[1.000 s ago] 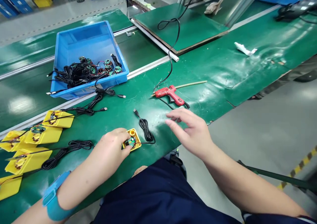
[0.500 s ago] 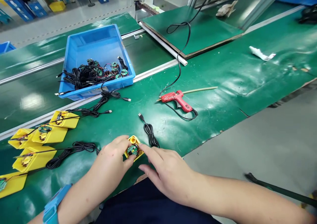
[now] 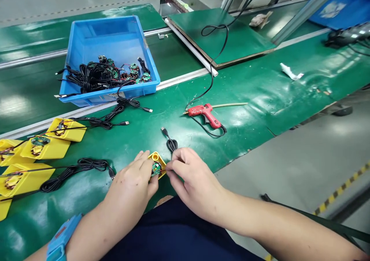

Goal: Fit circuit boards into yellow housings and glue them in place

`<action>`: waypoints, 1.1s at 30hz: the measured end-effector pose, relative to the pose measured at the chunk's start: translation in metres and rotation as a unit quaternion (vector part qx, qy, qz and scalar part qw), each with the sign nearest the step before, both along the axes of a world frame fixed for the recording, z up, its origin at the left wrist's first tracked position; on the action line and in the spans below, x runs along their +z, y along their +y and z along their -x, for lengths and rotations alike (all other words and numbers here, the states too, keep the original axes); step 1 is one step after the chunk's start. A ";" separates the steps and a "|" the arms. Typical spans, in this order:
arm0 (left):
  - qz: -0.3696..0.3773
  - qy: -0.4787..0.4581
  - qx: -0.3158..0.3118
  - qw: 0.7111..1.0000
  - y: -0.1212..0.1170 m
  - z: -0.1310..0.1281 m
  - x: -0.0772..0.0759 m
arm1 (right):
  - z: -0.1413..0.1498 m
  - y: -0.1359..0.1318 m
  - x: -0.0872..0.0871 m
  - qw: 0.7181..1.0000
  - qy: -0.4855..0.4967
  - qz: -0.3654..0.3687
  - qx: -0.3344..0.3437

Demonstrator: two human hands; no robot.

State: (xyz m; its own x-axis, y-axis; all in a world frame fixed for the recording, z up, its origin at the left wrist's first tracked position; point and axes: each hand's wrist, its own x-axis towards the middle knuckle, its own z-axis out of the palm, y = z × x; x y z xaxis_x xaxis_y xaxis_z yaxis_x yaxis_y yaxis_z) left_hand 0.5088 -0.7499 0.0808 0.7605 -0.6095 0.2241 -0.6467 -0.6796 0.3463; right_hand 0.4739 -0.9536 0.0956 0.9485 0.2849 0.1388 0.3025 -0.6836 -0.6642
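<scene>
My left hand (image 3: 131, 180) grips a small yellow plastic housing (image 3: 162, 164) from its left side, fingers along the far edge and thumb at the near edge. Inside the housing sits a round green circuit board (image 3: 156, 169), below a yellow ring-shaped post. At the right rim, my right hand (image 3: 192, 176) pinches thumb and forefinger together on what looks like a thin wire leading from the board. A coiled black USB cable (image 3: 172, 144) lies just beyond my right hand, its near end hidden behind the fingers.
Several yellow housings (image 3: 46, 147) with boards and black cables lie at the left. A blue bin (image 3: 106, 34) holds cabled circuit boards. A red glue gun (image 3: 204, 112) rests on the green bench mat (image 3: 185, 87). A raised green board (image 3: 214, 34) stands behind it.
My right forefinger has left the housing's top right edge, and the right hand has closed into a pinch at the rim. My left fingers have shifted slightly along the housing. The view has turned.
</scene>
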 end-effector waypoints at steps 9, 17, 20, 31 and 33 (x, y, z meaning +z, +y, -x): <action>0.054 0.003 0.035 0.998 0.000 0.006 -0.016 | 0.001 0.009 0.031 0.973 0.203 0.092 0.060; 0.054 -0.018 0.037 0.998 -0.004 0.011 -0.016 | -0.013 0.020 0.053 0.849 0.519 -0.100 0.013; 0.042 -0.003 0.026 0.999 -0.005 0.014 -0.014 | -0.021 0.021 0.057 0.803 0.575 -0.157 -0.004; 0.083 -0.061 0.048 0.993 -0.012 0.017 -0.023 | -0.015 0.019 0.049 0.834 0.540 -0.108 -0.019; 0.086 -0.061 0.048 0.993 -0.012 0.017 -0.023 | -0.010 0.019 0.045 0.842 0.526 -0.116 -0.027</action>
